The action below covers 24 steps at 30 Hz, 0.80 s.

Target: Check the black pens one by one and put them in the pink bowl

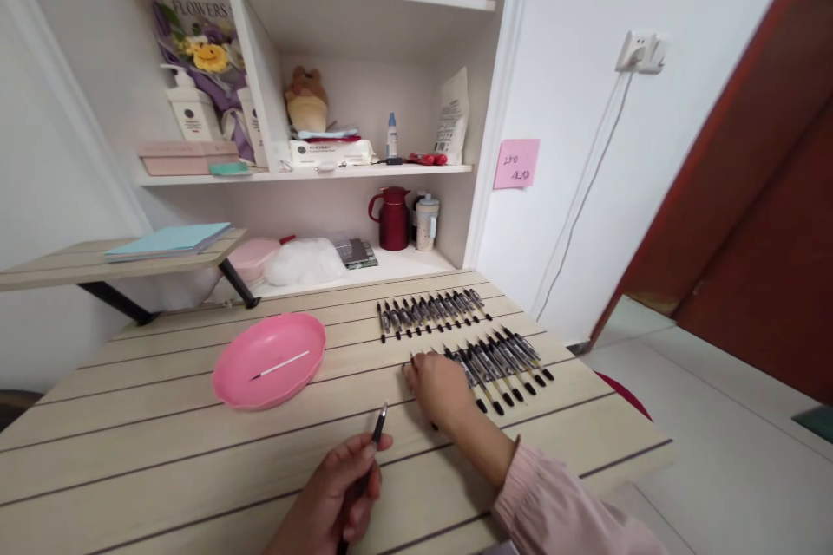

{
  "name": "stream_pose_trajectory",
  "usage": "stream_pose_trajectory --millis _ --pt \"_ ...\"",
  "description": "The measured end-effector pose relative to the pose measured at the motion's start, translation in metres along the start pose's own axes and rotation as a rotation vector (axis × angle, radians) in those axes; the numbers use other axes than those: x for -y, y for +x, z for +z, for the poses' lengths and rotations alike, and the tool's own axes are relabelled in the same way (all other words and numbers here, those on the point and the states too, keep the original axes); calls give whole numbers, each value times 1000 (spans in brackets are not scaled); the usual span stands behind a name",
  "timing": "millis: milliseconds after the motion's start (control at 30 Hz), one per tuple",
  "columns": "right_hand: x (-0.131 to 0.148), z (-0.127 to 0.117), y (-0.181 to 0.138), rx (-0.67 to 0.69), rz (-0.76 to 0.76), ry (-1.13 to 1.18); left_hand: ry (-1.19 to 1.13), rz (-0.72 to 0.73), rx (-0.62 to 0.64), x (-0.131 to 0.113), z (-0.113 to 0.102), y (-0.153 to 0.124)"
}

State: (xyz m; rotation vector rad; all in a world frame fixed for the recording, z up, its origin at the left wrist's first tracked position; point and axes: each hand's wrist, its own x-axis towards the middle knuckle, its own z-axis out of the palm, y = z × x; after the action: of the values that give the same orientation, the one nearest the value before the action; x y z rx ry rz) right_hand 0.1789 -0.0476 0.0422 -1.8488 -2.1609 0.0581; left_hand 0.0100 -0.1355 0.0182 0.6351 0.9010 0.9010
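Observation:
My left hand (335, 494) is closed round a black pen (376, 431) whose tip points up and away from me. My right hand (439, 388) lies palm down on the wooden table (162, 442), fingers curled over the left end of the near row of black pens (504, 364); what its fingers grip is hidden. A second row of black pens (429, 312) lies farther back. A pink dish (270, 360) to the left holds one thin white refill (281, 364).
Behind the table stand white shelves (364, 173) with a red jug (394, 218), a small bottle, a plush toy and boxes. A wooden side shelf (123, 258) carries a blue book. A pink note (516, 163) and a wall socket are on the right wall.

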Motion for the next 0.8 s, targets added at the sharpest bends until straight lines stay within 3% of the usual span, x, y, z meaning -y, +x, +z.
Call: stream_pose_trajectory --millis 100,233,300,467,667,800 --pt "1 0 -11 -30 66 466 19 40 38 1 3 -1" --pt "21 10 -36 185 173 1275 56 101 117 4 6 2" --pt "32 16 -46 221 237 1508 83 136 137 7 6 4" --pt "43 19 -55 106 303 1697 145 146 87 14 5 10" --pt "41 20 -59 203 225 1857 160 130 99 13 6 8" --pt "41 24 -61 213 216 1839 162 126 90 13 8 6"
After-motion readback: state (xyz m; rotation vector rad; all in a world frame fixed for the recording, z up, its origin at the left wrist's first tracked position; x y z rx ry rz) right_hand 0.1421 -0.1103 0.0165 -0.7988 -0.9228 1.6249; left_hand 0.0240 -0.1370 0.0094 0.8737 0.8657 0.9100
